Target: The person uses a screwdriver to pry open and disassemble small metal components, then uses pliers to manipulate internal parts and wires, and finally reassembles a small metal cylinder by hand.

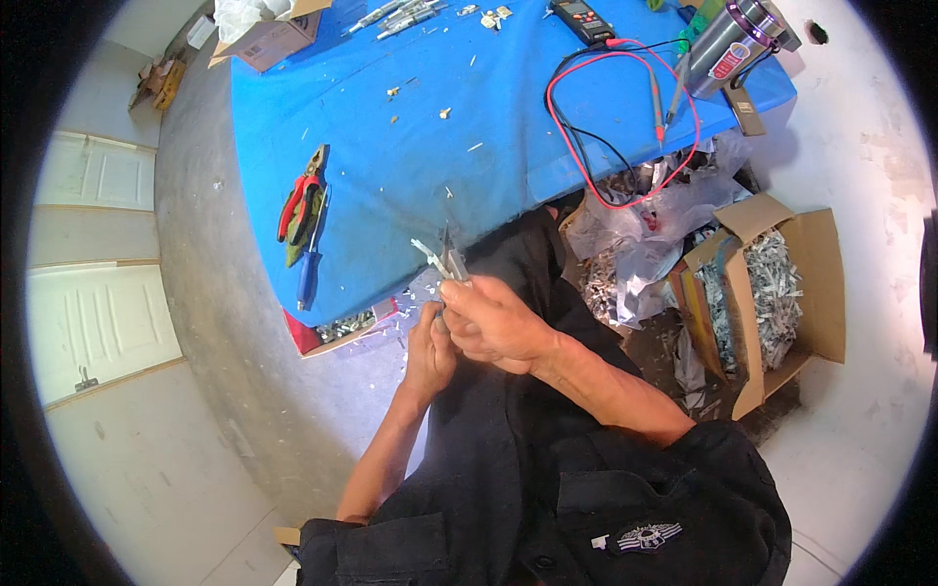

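Observation:
Just off the front edge of the blue-covered table, my right hand (498,322) is closed around a small pale metallic piece (453,262) with a dark pointed tip. A thin white strip (427,253) sticks out beside it; I cannot make out whether the two are joined. Lower and to the left, my left hand (430,354) is closed, its fingertips close to the right hand's fingers. What it grips is hidden. On the table to the left lie red-and-black-handled pliers (301,200) and a blue-handled screwdriver (308,275), side by side and touching.
A multimeter (583,20) with red and black leads (553,98) and a steel flask (731,51) stand at the far right. Slim metal parts (403,16) lie at the back. Below right are a carton (823,293) of shredded-looking strips and clear plastic bags (645,230) of scraps.

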